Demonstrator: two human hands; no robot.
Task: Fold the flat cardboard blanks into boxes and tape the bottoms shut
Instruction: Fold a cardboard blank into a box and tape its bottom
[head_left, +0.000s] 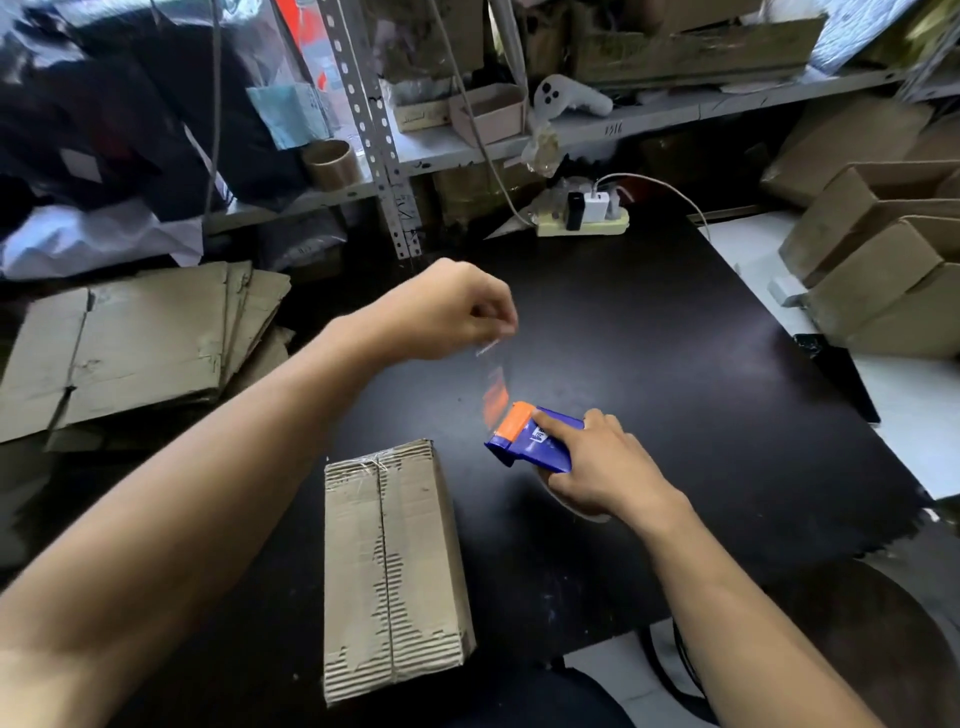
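Clear tape (493, 384) stretches between hands, from blue dispenser (530, 439); label unreadable.

We see a folded box (392, 566) near our left forearm, flaps closed; flat blanks (135, 348) stacked further left; clear tape (493, 379) stretched between hands.

Your left hand (441, 312) pinches the free end of clear tape (493, 382); strip runs from those fingertips down to the blue-orange dispenser (524, 439) gripped in your right hand (597, 467). Folded box (389, 566) lies below-left of your right fingers, on the black table (675, 338).
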